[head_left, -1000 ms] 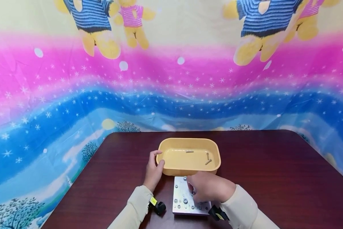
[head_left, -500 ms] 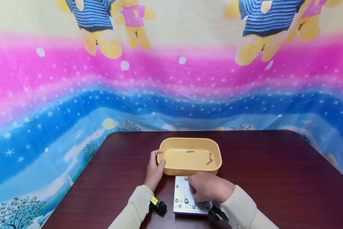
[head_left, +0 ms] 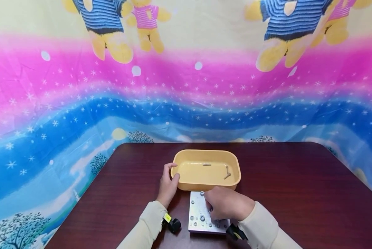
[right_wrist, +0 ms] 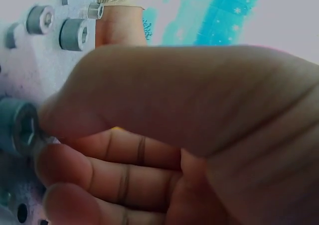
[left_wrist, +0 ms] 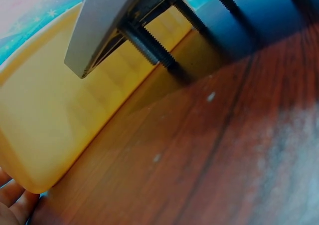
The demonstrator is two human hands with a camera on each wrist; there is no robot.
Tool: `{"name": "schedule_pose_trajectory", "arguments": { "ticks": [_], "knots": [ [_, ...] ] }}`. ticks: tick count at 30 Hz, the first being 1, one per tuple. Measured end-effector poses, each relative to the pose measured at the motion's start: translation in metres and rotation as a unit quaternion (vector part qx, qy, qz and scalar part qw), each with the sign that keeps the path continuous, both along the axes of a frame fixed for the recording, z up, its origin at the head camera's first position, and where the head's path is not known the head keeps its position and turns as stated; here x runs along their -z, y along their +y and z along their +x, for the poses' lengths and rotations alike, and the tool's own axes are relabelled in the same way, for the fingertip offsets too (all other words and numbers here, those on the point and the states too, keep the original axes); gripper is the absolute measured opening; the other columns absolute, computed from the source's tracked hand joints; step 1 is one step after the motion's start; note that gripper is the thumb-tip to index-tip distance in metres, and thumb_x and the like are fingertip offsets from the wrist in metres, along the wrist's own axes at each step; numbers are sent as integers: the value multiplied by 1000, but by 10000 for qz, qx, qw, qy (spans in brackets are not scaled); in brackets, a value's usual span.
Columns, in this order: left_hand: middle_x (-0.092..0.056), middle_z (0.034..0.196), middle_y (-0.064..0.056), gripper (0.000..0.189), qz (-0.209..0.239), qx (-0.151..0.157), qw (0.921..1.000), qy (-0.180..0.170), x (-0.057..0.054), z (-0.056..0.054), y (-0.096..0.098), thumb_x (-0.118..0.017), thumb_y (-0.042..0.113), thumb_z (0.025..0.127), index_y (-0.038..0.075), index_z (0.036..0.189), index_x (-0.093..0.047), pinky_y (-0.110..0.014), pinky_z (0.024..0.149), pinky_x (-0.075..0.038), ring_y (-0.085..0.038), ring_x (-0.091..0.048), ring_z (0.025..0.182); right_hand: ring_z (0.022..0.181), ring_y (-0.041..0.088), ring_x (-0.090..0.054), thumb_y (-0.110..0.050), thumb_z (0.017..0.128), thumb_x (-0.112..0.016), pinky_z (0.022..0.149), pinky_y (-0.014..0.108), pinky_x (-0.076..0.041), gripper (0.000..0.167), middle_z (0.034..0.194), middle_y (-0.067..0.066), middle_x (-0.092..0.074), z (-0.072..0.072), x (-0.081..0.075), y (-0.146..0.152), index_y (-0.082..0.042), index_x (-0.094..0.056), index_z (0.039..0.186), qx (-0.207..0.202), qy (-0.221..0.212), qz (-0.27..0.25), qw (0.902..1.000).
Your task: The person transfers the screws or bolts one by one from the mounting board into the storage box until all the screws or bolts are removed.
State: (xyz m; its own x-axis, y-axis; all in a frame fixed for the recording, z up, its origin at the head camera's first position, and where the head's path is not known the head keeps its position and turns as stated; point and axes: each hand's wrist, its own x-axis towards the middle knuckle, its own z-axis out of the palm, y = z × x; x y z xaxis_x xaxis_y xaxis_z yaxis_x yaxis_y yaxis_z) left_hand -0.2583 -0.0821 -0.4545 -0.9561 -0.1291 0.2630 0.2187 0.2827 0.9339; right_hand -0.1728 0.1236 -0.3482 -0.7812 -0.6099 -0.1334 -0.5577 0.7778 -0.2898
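My left hand (head_left: 167, 186) grips the left end of the yellow tray (head_left: 206, 186), fingers over the rim; its fingertips (left_wrist: 20, 205) show at the tray's lower corner in the left wrist view. Just in front of the tray lies a silver metal plate (head_left: 197, 209) set with several socket head screws (head_left: 202, 218). Over the plate's right part, my right hand (head_left: 230, 204) pinches a screw with thumb and fingers, mostly hidden by them. Right beside the thumb tip in the right wrist view is a large socket head screw (right_wrist: 20, 127). Threaded shanks (left_wrist: 189, 15) stick out below the plate.
Inside the tray lie three loose screws (head_left: 207, 165), two of them near its right end. The dark red wooden table (head_left: 282, 193) extends around. A printed cloth (head_left: 186, 103) hangs behind it. Each wrist wears a black camera (head_left: 174, 225).
The head view has shifted very slightly. One loose screw at the tray's right end has rocked a little. Both hands keep their places on the tray and plate.
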Motion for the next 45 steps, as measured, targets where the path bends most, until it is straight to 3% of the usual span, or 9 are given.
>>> {"name": "schedule_pose_trajectory", "arguments": {
  "ticks": [9, 22, 29, 35, 45],
  "knots": [
    [-52, 132, -6, 34, 14, -8, 10000, -32, 0, 0, 0, -55, 11, 89, 20, 122, -48, -40, 97, -42, -20, -52, 114, 50, 6, -42, -9, 69, -71, 47, 23, -34, 21, 58, -8, -47, -2, -2, 2, -17, -52, 65, -78, 67, -157, 9998],
    [-53, 131, -7, 34, -16, -8, 10000, -22, 0, 2, -1, -54, 11, 90, 19, 122, -49, -41, 96, -42, -21, -52, 113, 53, 7, -43, -12, 76, -71, 49, 23, -34, 21, 60, -7, -47, -7, -8, 6, -19, -52, 72, -264, -343, -463, 9980],
    [-51, 133, -6, 33, -44, 38, 10000, -36, -1, 2, -1, -54, 12, 90, 20, 122, -48, -41, 96, -42, -21, -52, 114, 52, 4, -40, -8, 73, -70, 49, 21, -32, 20, 58, -10, -44, -7, -11, 9, -17, -52, 71, -662, -186, -721, 9950],
    [-52, 132, -7, 34, -52, 36, 10000, -35, 1, 1, -2, -54, 12, 90, 19, 122, -48, -41, 94, -43, -22, -53, 113, 53, 4, -40, -8, 74, -68, 49, 20, -33, 19, 58, -10, -44, -8, -12, 10, -19, -52, 72, -722, -154, -942, 9928],
    [-53, 130, -7, 34, -69, 11, 10000, -13, 0, 0, -1, -54, 12, 90, 19, 122, -48, -40, 93, -43, -21, -53, 110, 55, 1, -42, -9, 81, -62, 53, 20, -37, 16, 61, -12, -43, -24, -6, 12, -23, -55, 79, -987, 63, -1645, 9814]
  ]
}}
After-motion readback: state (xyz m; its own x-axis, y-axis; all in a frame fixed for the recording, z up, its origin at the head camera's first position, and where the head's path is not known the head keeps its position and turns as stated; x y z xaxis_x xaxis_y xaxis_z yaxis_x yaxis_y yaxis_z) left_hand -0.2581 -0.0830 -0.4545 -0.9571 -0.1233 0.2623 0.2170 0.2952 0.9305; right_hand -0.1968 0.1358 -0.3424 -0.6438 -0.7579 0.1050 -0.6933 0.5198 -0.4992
